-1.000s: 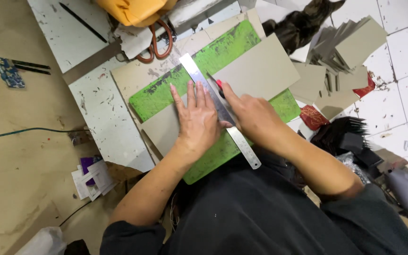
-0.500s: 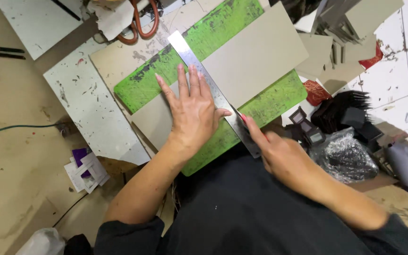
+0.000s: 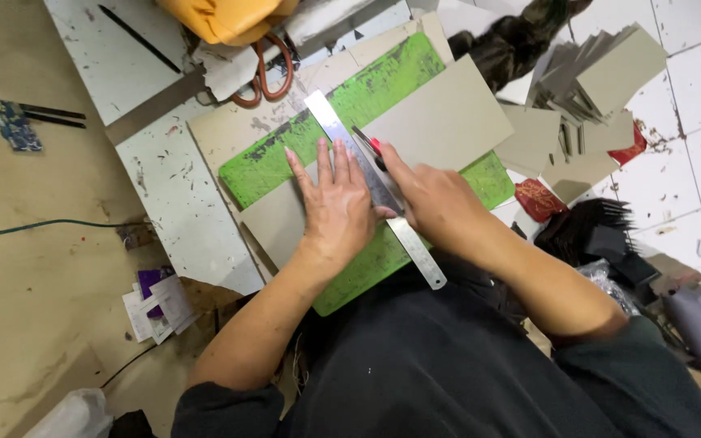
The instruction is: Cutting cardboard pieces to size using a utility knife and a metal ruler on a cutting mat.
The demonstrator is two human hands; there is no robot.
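A green cutting mat (image 3: pixel 383 77) lies slanted on the floor with a grey cardboard sheet (image 3: pixel 448 122) on top of it. A long steel ruler (image 3: pixel 328 113) runs diagonally across the sheet. My left hand (image 3: pixel 336 207) lies flat with its fingers spread, pressing down on the ruler and the card. My right hand (image 3: pixel 433 203) is closed around a red-handled utility knife (image 3: pixel 371 146), whose tip sits against the ruler's right edge near the far end of the card.
A stack of cut grey card pieces (image 3: pixel 602 77) sits at the upper right on white tiles. Orange-handled scissors (image 3: pixel 265 69) and a yellow bag (image 3: pixel 225 16) lie beyond the mat. White boards (image 3: pixel 176 199), a cable and paper scraps (image 3: pixel 160 300) are on the left.
My right hand has moved from the near end of the ruler up to its far part with the knife. My left hand stays pressed on the ruler.
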